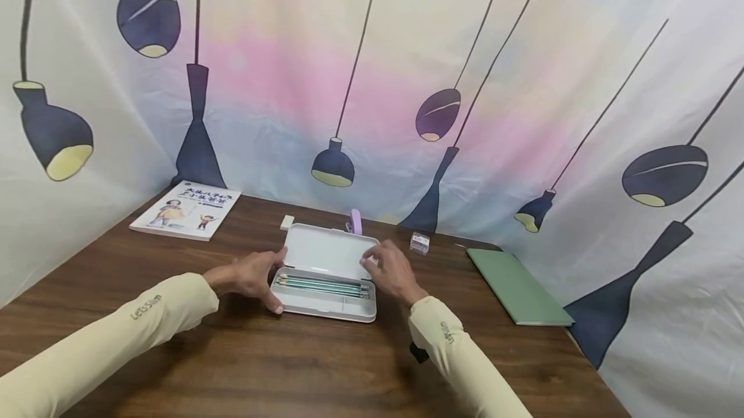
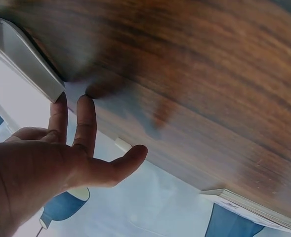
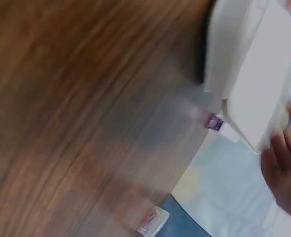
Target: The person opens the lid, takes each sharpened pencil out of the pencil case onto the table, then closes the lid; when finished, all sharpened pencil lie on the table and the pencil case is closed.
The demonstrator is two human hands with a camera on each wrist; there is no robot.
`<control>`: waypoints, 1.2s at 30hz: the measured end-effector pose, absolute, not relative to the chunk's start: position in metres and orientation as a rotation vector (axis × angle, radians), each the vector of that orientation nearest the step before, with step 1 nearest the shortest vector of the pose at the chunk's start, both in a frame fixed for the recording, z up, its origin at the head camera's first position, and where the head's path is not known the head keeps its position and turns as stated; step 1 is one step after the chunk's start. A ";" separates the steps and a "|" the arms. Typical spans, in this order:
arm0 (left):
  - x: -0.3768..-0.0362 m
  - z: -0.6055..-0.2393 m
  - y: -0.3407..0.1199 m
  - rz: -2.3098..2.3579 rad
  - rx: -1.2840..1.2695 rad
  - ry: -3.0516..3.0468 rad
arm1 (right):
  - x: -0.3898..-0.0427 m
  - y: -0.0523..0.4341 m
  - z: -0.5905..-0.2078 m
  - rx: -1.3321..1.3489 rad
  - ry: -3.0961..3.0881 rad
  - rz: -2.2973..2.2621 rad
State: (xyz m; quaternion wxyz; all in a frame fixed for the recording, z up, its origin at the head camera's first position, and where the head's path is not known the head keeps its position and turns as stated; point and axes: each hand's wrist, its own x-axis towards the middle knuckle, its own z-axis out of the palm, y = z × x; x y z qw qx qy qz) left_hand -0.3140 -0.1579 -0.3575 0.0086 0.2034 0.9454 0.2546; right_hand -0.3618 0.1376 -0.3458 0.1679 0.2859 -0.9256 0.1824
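Observation:
A white pencil case (image 1: 359, 313) stands open on the table, its lid (image 1: 325, 251) raised at the back. Several green pencils (image 1: 320, 285) lie side by side in its tray. At the case's left end is my left hand (image 1: 250, 276), thumb at the front corner and a finger at the rear corner, holding it between them. The other fingers stretch away from the case (image 2: 29, 64) in the left wrist view. My right hand (image 1: 395, 269) pinches the lid's right edge with bent fingers. In the right wrist view this hand (image 3: 286, 163) is blurred beside the lid (image 3: 261, 74).
Behind the case are a white eraser (image 1: 287, 222) and a purple object (image 1: 354, 221). A small clear box (image 1: 420, 243) sits to the right. A green notebook (image 1: 517, 285) lies at the right edge, a picture-covered book (image 1: 186, 209) at the back left. Printed curtains stand behind.

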 end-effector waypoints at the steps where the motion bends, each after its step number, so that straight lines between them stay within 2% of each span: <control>1: -0.315 -0.357 -0.158 0.792 0.649 2.953 | -0.359 0.138 -0.344 0.859 -2.677 0.528; 7: -0.315 -0.356 -0.157 0.808 0.639 2.933 | -0.348 0.143 -0.347 0.959 -2.996 0.457; 25: -0.311 -0.354 -0.155 0.807 0.614 2.924 | -0.346 0.144 -0.361 0.990 -2.938 0.588; 36: -0.310 -0.353 -0.154 0.831 0.627 2.928 | -0.355 0.185 -0.346 0.581 -2.825 0.975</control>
